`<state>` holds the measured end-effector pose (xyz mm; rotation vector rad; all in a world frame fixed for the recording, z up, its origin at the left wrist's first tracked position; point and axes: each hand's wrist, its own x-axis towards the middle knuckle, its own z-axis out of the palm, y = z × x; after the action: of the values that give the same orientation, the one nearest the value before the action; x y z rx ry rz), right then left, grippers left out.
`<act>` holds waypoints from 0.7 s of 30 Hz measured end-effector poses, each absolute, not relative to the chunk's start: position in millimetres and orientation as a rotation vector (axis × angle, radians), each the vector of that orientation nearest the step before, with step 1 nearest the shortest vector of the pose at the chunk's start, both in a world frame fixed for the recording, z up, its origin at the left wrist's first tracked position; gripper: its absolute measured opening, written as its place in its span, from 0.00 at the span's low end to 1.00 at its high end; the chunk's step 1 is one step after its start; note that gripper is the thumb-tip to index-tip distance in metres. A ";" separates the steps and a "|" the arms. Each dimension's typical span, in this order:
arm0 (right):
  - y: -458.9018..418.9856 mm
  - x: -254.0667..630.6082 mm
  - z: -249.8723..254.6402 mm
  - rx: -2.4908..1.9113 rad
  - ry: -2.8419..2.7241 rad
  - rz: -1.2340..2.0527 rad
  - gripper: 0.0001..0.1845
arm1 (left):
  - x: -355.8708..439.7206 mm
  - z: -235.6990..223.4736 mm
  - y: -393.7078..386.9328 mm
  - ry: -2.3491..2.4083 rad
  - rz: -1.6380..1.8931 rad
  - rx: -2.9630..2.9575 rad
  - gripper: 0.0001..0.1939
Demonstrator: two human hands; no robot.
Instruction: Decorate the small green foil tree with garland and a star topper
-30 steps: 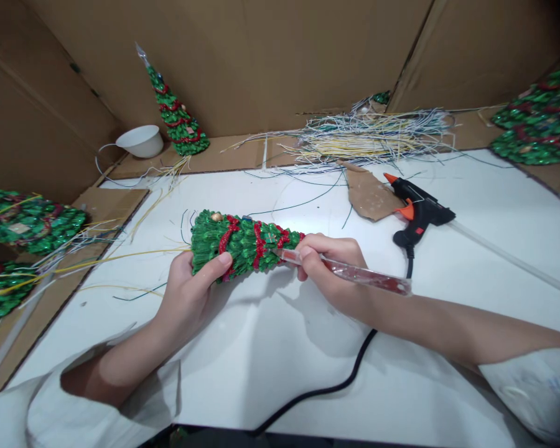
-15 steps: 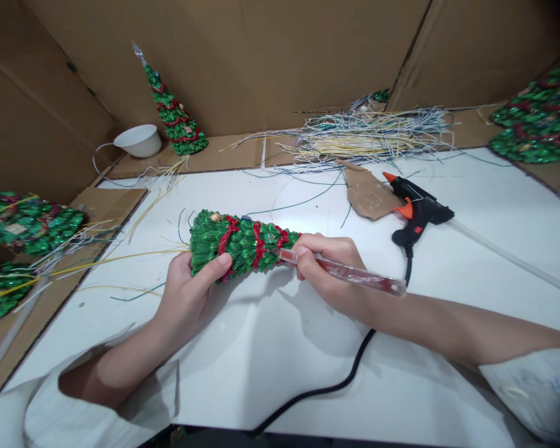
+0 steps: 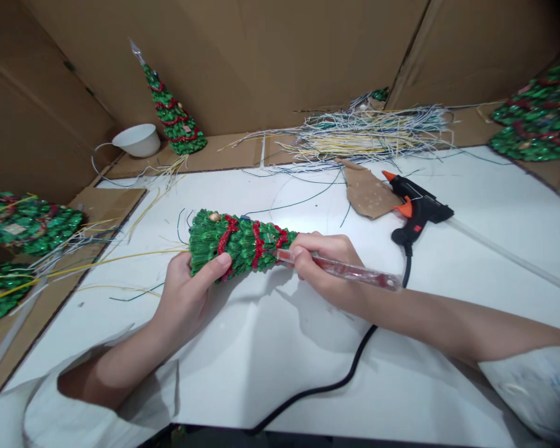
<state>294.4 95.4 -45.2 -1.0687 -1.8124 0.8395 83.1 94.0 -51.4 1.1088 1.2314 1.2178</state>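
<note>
A small green Christmas tree ornament (image 3: 244, 242) with red garlands lies on its side above the white table, its base pointing left. My left hand (image 3: 191, 280) is closed around the base end, thumb on the near side. In my right hand (image 3: 324, 258) is a slim red-handled tool (image 3: 354, 272) wrapped in clear plastic, gripped like a pen. Its thin pointed tip meets the tree's side near the middle garland; I cannot make out the tip's exact kind. My right fingers cover the tree's narrow top. Yellow wires (image 3: 121, 256) run leftward from the base.
A black glue gun (image 3: 422, 208) with an orange nozzle lies at the right, near a brown cardboard piece (image 3: 371, 190). Bundled wires (image 3: 368, 134) lie along the back. A white cup (image 3: 137, 142) stands beside another tree (image 3: 177, 118). A black cable (image 3: 326, 391) crosses the front.
The tool's rear end has shifted slightly up and left, while its tip stays at the same place on the tree. Both hands otherwise keep their hold.
</note>
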 end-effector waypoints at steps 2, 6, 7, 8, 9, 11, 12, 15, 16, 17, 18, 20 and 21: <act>98.9 296.4 -45.0 -1.029 -1.827 0.885 0.16 | 83.2 -51.3 93.8 1.239 1.216 1.106 0.08; 104.0 300.7 -44.3 -1.078 -1.814 1.047 0.14 | 83.0 -51.7 93.3 1.245 1.218 1.107 0.08; 104.8 301.6 -44.1 -1.092 -1.804 1.084 0.13 | 82.7 -52.1 93.3 1.247 1.221 1.109 0.08; 105.4 302.4 -43.9 -1.102 -1.795 1.112 0.13 | 82.4 -52.6 93.3 1.250 1.222 1.111 0.08; 106.1 303.1 -43.6 -1.104 -1.790 1.129 0.13 | 82.0 -53.1 93.4 1.252 1.224 1.116 0.08; 107.3 304.1 -42.7 -1.094 -1.789 1.153 0.13 | 81.3 -53.9 93.7 1.251 1.227 1.123 0.08; 107.9 304.4 -42.0 -1.089 -1.790 1.166 0.12 | 81.1 -54.1 93.8 1.249 1.227 1.122 0.08; 110.0 305.1 -40.0 -1.078 -1.799 1.196 0.13 | 81.2 -53.7 94.0 1.248 1.228 1.118 0.09; 110.7 305.3 -39.5 -1.073 -1.804 1.199 0.13 | 81.4 -53.4 94.0 1.248 1.226 1.116 0.09; 111.4 305.5 -39.1 -1.062 -1.812 1.199 0.13 | 81.6 -53.0 94.0 1.246 1.222 1.115 0.09; 112.1 305.8 -39.0 -1.048 -1.819 1.197 0.14 | 81.9 -52.6 94.0 1.243 1.222 1.114 0.09; 113.1 306.3 -39.0 -1.025 -1.830 1.201 0.14 | 82.2 -52.0 94.2 1.238 1.224 1.112 0.08; 113.5 306.5 -39.0 -1.018 -1.832 1.211 0.14 | 82.2 -51.9 94.3 1.238 1.227 1.111 0.08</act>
<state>306.5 113.5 -39.0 -1.0179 -1.8317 1.2108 82.2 94.3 -51.9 1.1105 1.2383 1.2266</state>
